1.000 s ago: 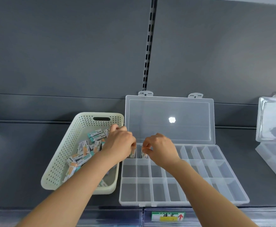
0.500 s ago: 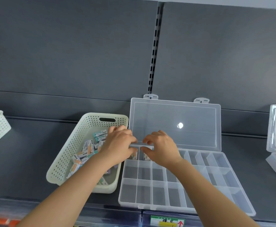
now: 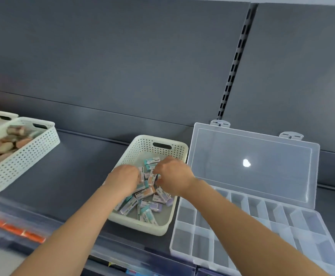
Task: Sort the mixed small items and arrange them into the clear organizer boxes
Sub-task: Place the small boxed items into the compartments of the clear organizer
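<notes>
Both hands have left the back-left compartments of the clear plastic organizer box [image 3: 242, 226], where they were 0.5 s ago. Now they are down inside the white perforated plastic basket [image 3: 142, 144] just to the left of that box. The left hand [image 3: 122, 180] and the right hand [image 3: 172, 177] face each other over the pile of small rectangular blocks in paper sleeves [image 3: 144, 193] (teal, orange and pale purple ones, they look like erasers). The fingers of both hands are curled down into the pile. 2 blocks stand upright between the hands, but I cannot tell if either hand already pinches one or only touches it.

The step in hand, I judge, is to pick the next blocks. To do it well, each hand should take blocks of only 1 colour and hold them by the long sides. It should lift straight up, so the neighbours are not dragged over the basket rim. The carry then goes to the right of the right hand, into a free compartment.

The fingertips of both hands are hidden by the knuckles. The right forearm covers the back-left compartments, so what lies there is not visible. Well apart to the left of the left hand, a second white perforated basket [image 3: 23, 156] holds brownish pieces too blurred to name, and its left part is cut off.
</notes>
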The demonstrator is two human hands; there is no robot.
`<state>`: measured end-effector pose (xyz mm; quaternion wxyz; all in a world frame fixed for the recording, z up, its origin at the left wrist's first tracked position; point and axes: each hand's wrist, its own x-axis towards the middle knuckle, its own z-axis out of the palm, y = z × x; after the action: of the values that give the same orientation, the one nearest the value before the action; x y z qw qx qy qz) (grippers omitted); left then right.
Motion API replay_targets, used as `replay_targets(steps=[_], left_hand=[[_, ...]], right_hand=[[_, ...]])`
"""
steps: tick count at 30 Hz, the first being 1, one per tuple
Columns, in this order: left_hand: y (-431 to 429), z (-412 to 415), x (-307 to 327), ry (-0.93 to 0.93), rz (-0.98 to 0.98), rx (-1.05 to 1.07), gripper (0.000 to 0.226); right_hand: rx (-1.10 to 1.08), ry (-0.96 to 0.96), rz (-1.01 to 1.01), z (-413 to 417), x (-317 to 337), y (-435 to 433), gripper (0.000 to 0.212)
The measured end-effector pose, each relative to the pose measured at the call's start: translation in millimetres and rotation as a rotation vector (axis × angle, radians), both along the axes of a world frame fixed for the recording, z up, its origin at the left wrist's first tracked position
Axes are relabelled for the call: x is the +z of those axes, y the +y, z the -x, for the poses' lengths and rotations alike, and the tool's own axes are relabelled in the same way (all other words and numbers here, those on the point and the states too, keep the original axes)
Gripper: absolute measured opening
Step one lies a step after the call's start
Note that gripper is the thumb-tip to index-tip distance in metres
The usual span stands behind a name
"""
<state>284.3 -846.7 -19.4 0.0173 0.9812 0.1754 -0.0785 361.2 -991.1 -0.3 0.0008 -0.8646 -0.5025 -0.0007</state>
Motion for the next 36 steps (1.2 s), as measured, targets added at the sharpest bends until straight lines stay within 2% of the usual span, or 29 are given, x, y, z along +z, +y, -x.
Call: replay_targets(steps=[4, 6, 10, 14, 19, 21, 24, 27, 28, 30, 33, 36], left_hand=[[2, -4, -7, -0.002, -0.069, -0.028, 0.028], [3, -5, -9, 0.002, -0.084, -0.048, 0.027], [5, -3, -10, -0.010, -0.096, -0.108, 0.021], [9, 0, -7, -0.083, 0.052, -0.044, 0.014], [13, 3, 6, -0.336, 0.337, 0.047, 0.004], [11, 4, 15, -0.400, 0.466, 0.078, 0.011], [3, 2, 26, -0.466, 0.660, 0.112, 0.009], [-9, -3, 36, -0.484, 0.898, 0.078, 0.020], [-15, -5, 37, -0.475, 0.914, 0.037, 0.026], [-28, -13, 38, -0.464, 0.912, -0.024, 0.037], [-46, -27, 39, -0.503, 0.967, 0.014, 0.031], [-65, -37, 41, -0.511, 1.166, 0.036, 0.020]], right_hand=[[-0.001, 0.055, 0.169, 0, -14, 23, 0.034], [-0.009, 0.072, 0.178, -2, -18, 30, 0.030], [-0.001, -0.020, 0.188, -4, -21, 36, 0.031], [-0.038, -0.040, 0.183, -7, -18, 34, 0.027], [-0.178, 0.090, -0.084, -11, -4, 29, 0.026], [-0.224, 0.161, -0.198, -12, 0, 21, 0.026], [-0.300, 0.247, -0.374, -12, 7, 2, 0.025], [-0.423, 0.320, -0.585, -13, 14, -23, 0.010], [-0.449, 0.325, -0.639, -13, 16, -31, 0.004], [-0.486, 0.328, -0.735, -13, 19, -48, 0.008], [-0.496, 0.299, -0.816, -12, 23, -73, 0.014], [-0.500, 0.282, -0.836, -12, 23, -99, 0.009]])
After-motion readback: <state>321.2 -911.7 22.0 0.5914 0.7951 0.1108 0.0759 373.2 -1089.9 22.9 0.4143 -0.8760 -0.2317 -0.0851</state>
